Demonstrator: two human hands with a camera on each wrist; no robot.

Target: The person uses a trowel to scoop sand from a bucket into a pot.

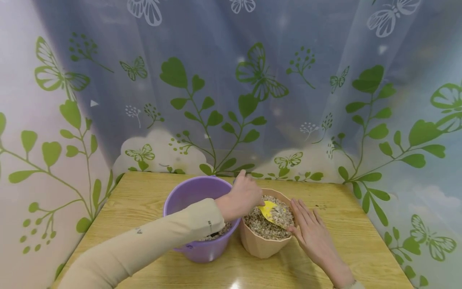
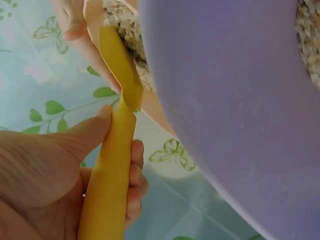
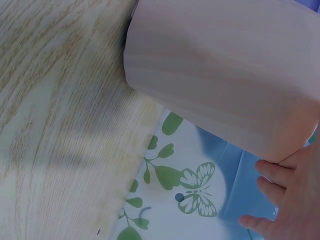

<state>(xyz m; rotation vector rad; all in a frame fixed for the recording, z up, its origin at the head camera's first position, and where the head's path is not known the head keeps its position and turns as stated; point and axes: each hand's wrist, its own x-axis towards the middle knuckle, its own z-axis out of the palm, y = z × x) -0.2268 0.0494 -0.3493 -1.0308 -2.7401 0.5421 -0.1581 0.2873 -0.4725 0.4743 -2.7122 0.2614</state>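
Note:
My left hand (image 1: 245, 196) grips the yellow handle of a small trowel (image 2: 107, 175), thumb along it and fingers curled round in the left wrist view. In the head view the trowel's blade (image 1: 268, 209) lies over the peach, facet-sided flowerpot (image 1: 265, 245), with pale granules on it. Grainy, gravel-like material (image 1: 258, 225) fills the pot nearly to its rim. With straight fingers, my right hand (image 1: 314, 233) rests against the pot's right side. A purple bucket (image 1: 205, 252) stands just left of the pot; more granules show low inside it, partly hidden by my left forearm.
Both containers stand on a light wooden table (image 1: 144, 192). A few dark crumbs (image 1: 320, 206) lie behind my right hand. A curtain (image 1: 223, 100) printed with leaves and butterflies hangs along the table's back and sides.

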